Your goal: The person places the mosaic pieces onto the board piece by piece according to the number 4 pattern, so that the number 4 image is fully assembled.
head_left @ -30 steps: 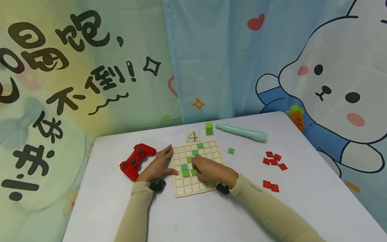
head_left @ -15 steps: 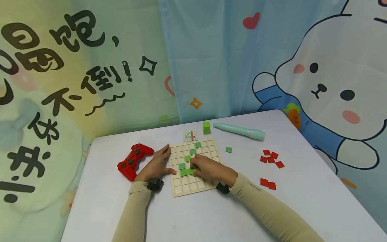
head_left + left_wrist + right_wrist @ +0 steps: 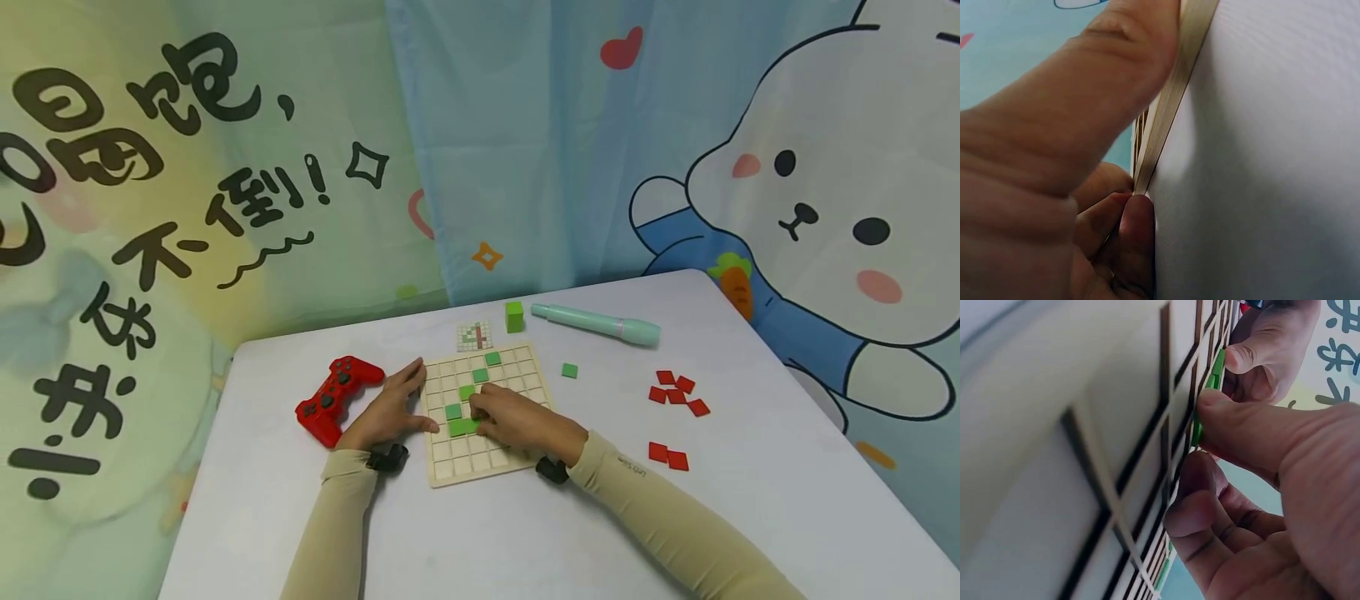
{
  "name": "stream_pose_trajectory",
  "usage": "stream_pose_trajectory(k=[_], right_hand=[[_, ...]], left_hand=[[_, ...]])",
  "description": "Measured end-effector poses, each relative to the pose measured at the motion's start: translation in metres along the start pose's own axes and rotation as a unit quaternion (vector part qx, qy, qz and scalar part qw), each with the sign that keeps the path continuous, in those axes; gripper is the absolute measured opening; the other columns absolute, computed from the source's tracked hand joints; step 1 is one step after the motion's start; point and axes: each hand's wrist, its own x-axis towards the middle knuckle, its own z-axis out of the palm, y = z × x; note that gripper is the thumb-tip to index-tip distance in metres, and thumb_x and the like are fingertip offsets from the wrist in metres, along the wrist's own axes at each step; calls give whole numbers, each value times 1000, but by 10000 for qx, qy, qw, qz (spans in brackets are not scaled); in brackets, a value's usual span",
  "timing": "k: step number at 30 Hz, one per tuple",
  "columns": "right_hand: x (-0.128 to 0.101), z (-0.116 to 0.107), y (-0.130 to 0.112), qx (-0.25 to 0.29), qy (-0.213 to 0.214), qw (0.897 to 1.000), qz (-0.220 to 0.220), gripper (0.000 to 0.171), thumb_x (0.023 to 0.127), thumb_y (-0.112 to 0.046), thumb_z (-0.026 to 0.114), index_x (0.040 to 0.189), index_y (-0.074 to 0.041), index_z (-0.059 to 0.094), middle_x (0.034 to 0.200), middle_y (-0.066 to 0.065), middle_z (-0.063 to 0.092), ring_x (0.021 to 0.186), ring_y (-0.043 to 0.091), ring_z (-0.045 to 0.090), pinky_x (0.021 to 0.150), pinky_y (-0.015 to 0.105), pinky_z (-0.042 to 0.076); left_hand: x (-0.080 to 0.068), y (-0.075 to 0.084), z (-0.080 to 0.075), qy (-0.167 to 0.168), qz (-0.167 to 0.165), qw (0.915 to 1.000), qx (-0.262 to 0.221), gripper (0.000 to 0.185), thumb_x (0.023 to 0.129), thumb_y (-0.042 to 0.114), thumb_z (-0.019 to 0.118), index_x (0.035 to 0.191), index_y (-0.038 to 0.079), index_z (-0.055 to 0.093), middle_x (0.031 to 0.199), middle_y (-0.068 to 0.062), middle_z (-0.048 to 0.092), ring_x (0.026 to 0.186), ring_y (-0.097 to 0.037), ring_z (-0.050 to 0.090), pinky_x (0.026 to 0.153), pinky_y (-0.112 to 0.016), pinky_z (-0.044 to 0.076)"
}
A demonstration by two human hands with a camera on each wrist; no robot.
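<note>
Right hand pinching a green tile over the wooden board; left hand spread flat, bracing its edge. Best lowered level into 1 square, board held firm on the worktop.

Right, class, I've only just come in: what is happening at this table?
A person is working green square tiles into a wooden grid board. The left hand lies flat on the board's left edge, steadying it. The right hand presses a green tile at the board's middle. A red game controller and red square tiles lie alongside, untouched.
</note>
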Motion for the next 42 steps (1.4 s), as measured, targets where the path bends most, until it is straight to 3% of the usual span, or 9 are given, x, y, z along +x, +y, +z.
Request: stream_pose_trajectory(k=[3, 6, 11, 14, 16, 23, 28, 37, 42], right_hand=[[-3, -6, 3, 30, 17, 10000, 34, 17, 105, -22, 69, 117, -10, 70, 110, 3, 64, 90, 10, 56, 82, 30, 53], [-14, -23, 18, 201, 339, 9990, 188, 25, 109, -23, 62, 128, -7, 68, 115, 7, 65, 96, 14, 62, 86, 34, 56], [-42, -55, 65, 245, 1214, 9846, 1235, 29, 109, -16, 61, 134, -1, 63, 123, 17, 65, 110, 29, 67, 93, 47, 58], [-56, -62, 90, 222, 1103, 9749, 1920, 37, 106, -17, 65, 139, 0, 59, 130, 22, 60, 115, 34, 65, 100, 53, 55], [-60, -61, 101, 198, 901, 9738, 2077, 41, 105, -17, 67, 140, 2, 57, 131, 23, 57, 113, 33, 62, 102, 53, 53], [-59, -54, 114, 81, 993, 9775, 1857, 24, 102, -7, 64, 124, 4, 62, 114, 18, 57, 99, 26, 59, 93, 46, 54], [-56, -54, 106, 89, 1027, 9770, 1869, 22, 101, -7, 63, 121, 3, 62, 115, 16, 59, 99, 25, 59, 92, 44, 54], [-42, -42, 58, 575, 489, 9948, 679, 19, 102, -6, 65, 120, -5, 62, 118, 8, 62, 94, 15, 59, 83, 32, 54], [-32, -29, 39, 506, 69, 9986, 111, 18, 103, -6, 62, 120, -7, 67, 117, 4, 65, 101, 13, 63, 88, 31, 57]], left_hand=[[1, 0, 0, 40, -49, 9999, -86, 114, 81, 34, 93, 168, 5, 26, 182, -8, 13, 167, -42, 14, 130, -57, 32], [3, 0, 2, 63, -46, 9999, -111, 114, 81, 33, 93, 168, 5, 26, 182, -8, 13, 167, -42, 14, 130, -58, 32], [3, 1, 1, 14, -98, 9999, -46, 115, 82, 33, 93, 169, 7, 24, 182, -8, 11, 167, -41, 13, 130, -57, 32], [-1, 1, -1, 27, -184, 9998, 52, 115, 81, 33, 93, 169, 7, 24, 182, -8, 12, 167, -41, 14, 130, -56, 33], [-3, 0, -2, 49, -216, 9997, 75, 115, 81, 33, 94, 169, 7, 24, 182, -7, 12, 167, -41, 15, 129, -56, 34], [-2, 2, -3, 47, -161, 9998, 89, 114, 82, 35, 93, 170, 9, 24, 182, -6, 12, 167, -40, 17, 128, -56, 36], [0, 3, -1, 18, -152, 9999, 52, 114, 82, 36, 92, 169, 9, 24, 182, -7, 12, 167, -39, 15, 130, -56, 33], [1, 2, -1, 40, -191, 9997, 156, 117, 80, 37, 93, 170, 9, 23, 182, -6, 12, 167, -39, 16, 129, -56, 34], [1, 3, -1, 4, -127, 9999, 38, 116, 81, 36, 92, 169, 7, 22, 182, -7, 10, 168, -39, 11, 132, -57, 29]])
